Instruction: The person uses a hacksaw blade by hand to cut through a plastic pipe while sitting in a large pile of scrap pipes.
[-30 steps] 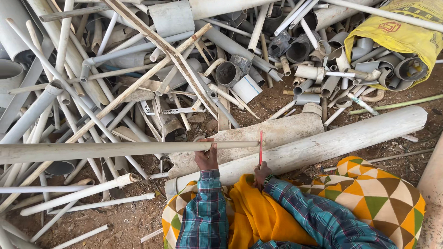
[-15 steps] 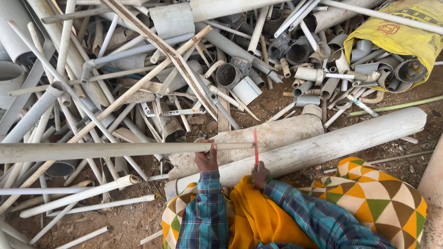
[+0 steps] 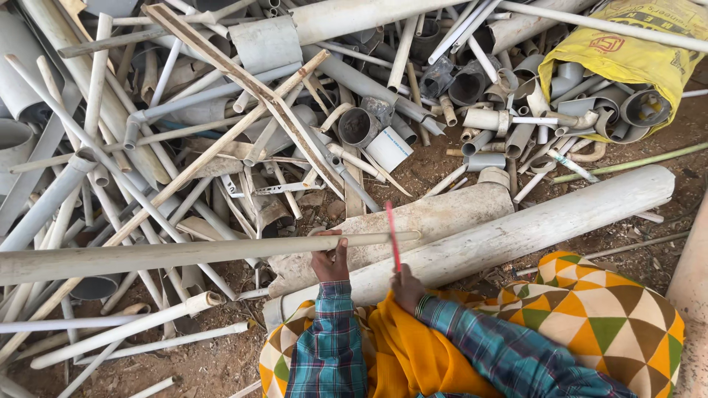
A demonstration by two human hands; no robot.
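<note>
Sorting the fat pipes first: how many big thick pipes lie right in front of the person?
2: one thick pipe runs from the knees up to the right; a shorter thick pipe lies just behind it. Others may be buried in the scrap pile.

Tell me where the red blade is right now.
In the head view, the red blade stands just right of centre, held in the right hand. It crosses the long pale pipe near its right end, beside the left hand gripping that pipe.
</note>
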